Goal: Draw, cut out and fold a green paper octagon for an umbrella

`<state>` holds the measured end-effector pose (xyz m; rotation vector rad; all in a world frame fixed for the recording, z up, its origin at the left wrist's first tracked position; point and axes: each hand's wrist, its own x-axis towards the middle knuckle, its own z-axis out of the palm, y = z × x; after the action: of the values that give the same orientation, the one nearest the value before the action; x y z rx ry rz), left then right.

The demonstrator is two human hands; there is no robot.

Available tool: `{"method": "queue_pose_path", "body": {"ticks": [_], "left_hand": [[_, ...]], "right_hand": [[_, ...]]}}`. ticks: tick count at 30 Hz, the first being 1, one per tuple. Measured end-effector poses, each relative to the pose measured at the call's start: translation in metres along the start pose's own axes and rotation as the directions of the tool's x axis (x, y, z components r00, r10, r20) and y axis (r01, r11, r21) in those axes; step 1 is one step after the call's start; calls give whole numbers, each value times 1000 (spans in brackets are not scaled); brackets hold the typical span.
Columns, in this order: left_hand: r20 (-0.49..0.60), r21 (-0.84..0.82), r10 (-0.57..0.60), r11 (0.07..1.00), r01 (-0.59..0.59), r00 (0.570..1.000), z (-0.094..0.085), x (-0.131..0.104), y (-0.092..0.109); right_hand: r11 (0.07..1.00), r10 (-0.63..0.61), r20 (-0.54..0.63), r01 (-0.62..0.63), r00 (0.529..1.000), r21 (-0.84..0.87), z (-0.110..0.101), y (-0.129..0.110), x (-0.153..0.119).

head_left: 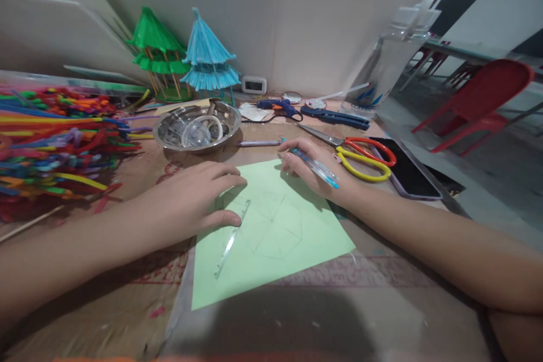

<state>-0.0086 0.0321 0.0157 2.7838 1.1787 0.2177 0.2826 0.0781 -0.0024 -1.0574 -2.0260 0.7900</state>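
A light green sheet of paper (271, 237) lies on the table with a faint pencilled polygon and spokes drawn on it. A clear plastic ruler (232, 237) lies across its left part. My left hand (197, 198) presses flat on the sheet's upper left corner, thumb touching the ruler's top end. My right hand (311, 167) rests at the sheet's far edge, holding a blue transparent pen (316, 168) between its fingers.
A heap of coloured straws (51, 141) fills the left. A steel bowl (197, 127) with tape rolls stands behind the paper. Scissors (360, 155), a phone (403, 172), a glue gun (278, 106), two straw pagodas (186, 56) and a red chair (487, 102) surround it.
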Motion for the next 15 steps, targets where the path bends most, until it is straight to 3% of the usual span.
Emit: {"method": "queue_pose_path", "body": {"ticks": [15], "left_hand": [[-3,57,-47,997,47,999,4,1,-18]], "right_hand": [[999,-39,20,39,999,-28,-1,1,-1]]}}
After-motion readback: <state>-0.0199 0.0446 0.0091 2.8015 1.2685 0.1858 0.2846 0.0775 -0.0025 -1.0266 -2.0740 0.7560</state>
